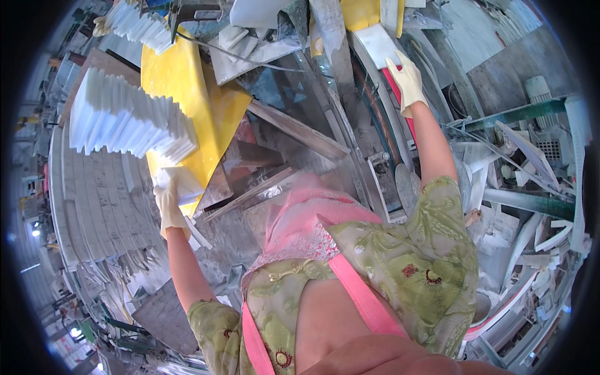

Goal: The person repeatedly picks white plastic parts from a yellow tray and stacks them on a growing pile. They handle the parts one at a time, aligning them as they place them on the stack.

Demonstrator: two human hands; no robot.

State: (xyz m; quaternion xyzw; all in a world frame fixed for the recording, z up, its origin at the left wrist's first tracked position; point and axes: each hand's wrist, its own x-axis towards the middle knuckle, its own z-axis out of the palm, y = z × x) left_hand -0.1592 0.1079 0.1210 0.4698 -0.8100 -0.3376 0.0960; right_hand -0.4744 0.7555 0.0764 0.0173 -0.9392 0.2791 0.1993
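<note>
My left hand [169,203], in a pale yellow glove, grips a white stone tile [182,182] at the low end of a fanned row of white tiles [125,119] leaning on a yellow sheet [187,87]. My right hand [406,78], also gloved, reaches far forward and rests with fingers apart on a white tile [377,44] lying on a red-edged machine bed [400,103]. A pink apron covers my front between the arms.
Long stacks of white tiles [94,206] curve along the left. A grey wet saw bench with metal rails [350,106] runs up the middle. A round saw blade [406,184] sits by my right elbow. Broken white offcuts [531,206] pile up at the right.
</note>
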